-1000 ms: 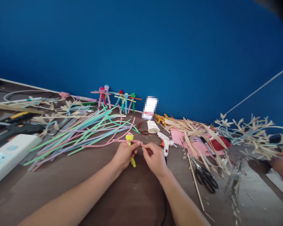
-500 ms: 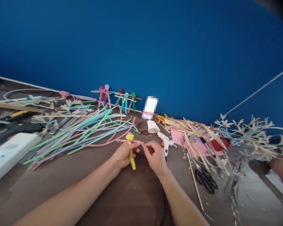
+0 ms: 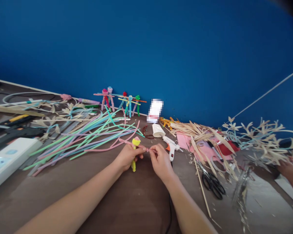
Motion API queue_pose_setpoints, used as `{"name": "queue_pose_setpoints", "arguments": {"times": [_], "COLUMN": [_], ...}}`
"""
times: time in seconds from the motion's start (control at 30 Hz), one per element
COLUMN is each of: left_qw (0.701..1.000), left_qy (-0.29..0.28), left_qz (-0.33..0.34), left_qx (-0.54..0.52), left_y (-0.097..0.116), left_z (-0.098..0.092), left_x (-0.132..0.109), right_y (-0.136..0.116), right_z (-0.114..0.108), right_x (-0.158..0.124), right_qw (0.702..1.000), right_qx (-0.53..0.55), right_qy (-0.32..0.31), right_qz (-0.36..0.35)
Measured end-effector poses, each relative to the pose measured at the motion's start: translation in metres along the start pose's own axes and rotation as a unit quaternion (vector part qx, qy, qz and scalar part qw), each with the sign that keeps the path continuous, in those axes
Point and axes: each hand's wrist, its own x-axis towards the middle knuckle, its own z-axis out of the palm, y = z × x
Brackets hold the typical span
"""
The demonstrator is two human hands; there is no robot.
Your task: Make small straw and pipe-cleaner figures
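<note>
My left hand (image 3: pixel 129 156) is closed around a small pipe-cleaner figure (image 3: pixel 136 142) with a yellow and pink head, a yellow body and pink arms. One pink arm sticks out to the left, and the yellow lower part hangs below my fingers. At the tip of the other pink arm, the thumb and fingers of my right hand (image 3: pixel 160 159) pinch the pipe cleaner. Just beyond my right hand lies a white hot glue gun (image 3: pixel 171 147). A heap of loose pastel pipe cleaners (image 3: pixel 95 136) spreads out to the left of my hands.
Several finished pipe-cleaner figures (image 3: pixel 130 104) lean against the blue wall (image 3: pixel 146 48). A white power strip (image 3: pixel 14 159) lies at left. Right are black-handled scissors (image 3: pixel 213 184), dried strips (image 3: pixel 200 133), pink paper (image 3: pixel 184 139) and another person's hand (image 3: pixel 289 167). A white cup (image 3: pixel 158 130) lies behind the glue gun.
The figure has turned and tilted in my left hand, its yellow lower part now nearer upright. My right hand stays at the pink arm's tip. The other person's hand has moved up.
</note>
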Motion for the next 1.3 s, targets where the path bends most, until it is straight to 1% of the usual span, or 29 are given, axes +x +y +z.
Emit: {"name": "queue_pose_setpoints", "arguments": {"times": [0.23,0.4,0.6,0.77,0.93,1.07,1.17,1.3], "left_qw": [0.986,0.975,0.965,0.973,0.993,0.994,0.992,0.99], "left_qy": [0.018,0.046,0.062,0.086,0.094,0.081,0.081,0.099], "left_qz": [0.031,0.07,0.092,0.099,0.064,0.035,0.024,0.03], "left_qx": [0.162,0.204,0.238,0.192,0.031,-0.069,-0.098,-0.095], "left_y": [0.005,0.003,0.005,0.002,-0.002,-0.003,-0.004,-0.005], "left_z": [0.001,0.003,0.004,0.006,0.009,0.011,0.012,0.013], "left_x": [-0.004,-0.006,-0.007,-0.007,-0.005,-0.004,-0.004,-0.005], "right_y": [0.001,-0.001,-0.003,-0.009,-0.015,-0.015,-0.014,-0.015], "right_z": [0.002,0.001,0.0,-0.002,-0.005,-0.005,-0.003,-0.002], "right_x": [-0.001,-0.002,-0.003,-0.004,-0.005,-0.005,-0.006,-0.007], "right_qw": [0.999,0.999,0.999,0.998,0.997,0.996,0.995,0.995], "right_qx": [-0.033,-0.037,-0.047,-0.045,-0.029,-0.036,-0.048,-0.048], "right_qy": [-0.013,-0.002,0.006,0.019,0.013,0.013,0.019,0.019], "right_qz": [0.006,-0.012,-0.013,-0.043,-0.074,-0.084,-0.088,-0.086]}}
